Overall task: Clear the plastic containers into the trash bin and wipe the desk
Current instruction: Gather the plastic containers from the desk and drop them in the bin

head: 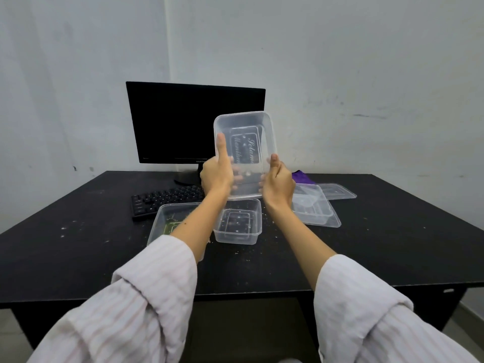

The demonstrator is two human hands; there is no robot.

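While your 2 hands hold 1 clear container up in front of the dark monitor (195,121), the rest of the job lies below them on the bench (65,258), so read it from the left. Farthest left among the plastics, a clear container (167,221) sits open side up just in front of the keyboard (167,199), partly hidden by your left forearm, with what looks like green and pale residue in it. Your left hand (216,175) grips the left edge of the raised container (245,153), thumb laid up along the rim and fingers curled behind the wall; that spread grip likely steadies a thin, flexible tub. Directly beneath it another clear container (238,222) stands upright on the bench, crumbs around and inside it. Your right hand (277,183) grips the opposite edge, thumb on the inside of the rim and fingers wrapped behind, so the tub is tilted on end with its open face toward you, perhaps to check that it is empty. Right of that hand lie 2 more clear pieces (314,208), 1 resting on the other, then a flat lid (337,191), with a purple cloth (301,176) behind them, handy for wiping. No trash bin is in view, and the speckled bench is not yet wiped.
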